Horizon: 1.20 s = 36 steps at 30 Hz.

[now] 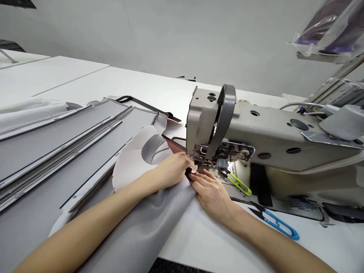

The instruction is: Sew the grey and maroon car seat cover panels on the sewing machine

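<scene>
A grey mesh fabric piece (142, 227) runs from the bottom of the view up to the foot of a beige industrial sewing machine (270, 136). My left hand (173, 170) grips its layered edge just in front of the presser foot (201, 157). My right hand (212, 193) presses on the same edge from the other side, its fingertips close to my left hand. A pale padded layer (132, 163) and a reddish-brown strip (174, 146) lie beside the machine. The needle is hidden by my fingers and the machine parts.
Stacked grey panels with dark edges (57, 151) cover the table's left side. Green-handled thread snips (240, 184) and blue-handled snips (280, 225) lie right of my right hand. Plastic bags with purple contents (327, 30) sit on a shelf at upper right.
</scene>
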Each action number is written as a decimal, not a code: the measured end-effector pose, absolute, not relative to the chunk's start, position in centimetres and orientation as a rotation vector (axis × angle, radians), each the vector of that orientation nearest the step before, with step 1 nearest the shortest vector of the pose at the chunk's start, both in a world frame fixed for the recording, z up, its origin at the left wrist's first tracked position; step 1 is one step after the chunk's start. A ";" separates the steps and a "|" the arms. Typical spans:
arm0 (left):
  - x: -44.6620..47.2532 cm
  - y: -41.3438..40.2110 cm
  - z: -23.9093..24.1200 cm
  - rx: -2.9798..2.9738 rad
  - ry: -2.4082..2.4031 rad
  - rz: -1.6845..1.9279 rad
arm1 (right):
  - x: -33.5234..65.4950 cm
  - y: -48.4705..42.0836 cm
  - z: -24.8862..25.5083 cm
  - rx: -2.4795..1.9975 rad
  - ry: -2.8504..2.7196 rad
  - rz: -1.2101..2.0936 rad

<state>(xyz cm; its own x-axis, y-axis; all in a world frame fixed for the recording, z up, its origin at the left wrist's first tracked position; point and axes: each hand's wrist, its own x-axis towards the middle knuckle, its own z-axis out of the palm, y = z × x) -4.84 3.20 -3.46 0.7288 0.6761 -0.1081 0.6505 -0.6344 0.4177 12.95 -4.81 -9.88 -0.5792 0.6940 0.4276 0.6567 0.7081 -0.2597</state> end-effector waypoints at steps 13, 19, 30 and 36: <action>-4.9 4.1 -2.1 2.233 1.133 0.171 | 14.0 -5.4 -8.2 -1.108 -2.303 0.513; -4.6 2.7 -2.8 2.541 1.096 0.110 | 14.3 -5.4 -9.0 -1.108 -2.354 0.226; -4.1 0.8 -3.5 3.002 1.022 -0.074 | 14.3 -5.2 -8.9 -1.156 -2.419 0.179; -3.7 1.0 -3.8 3.004 1.143 0.015 | 14.4 -4.5 -8.9 -1.217 -2.380 0.223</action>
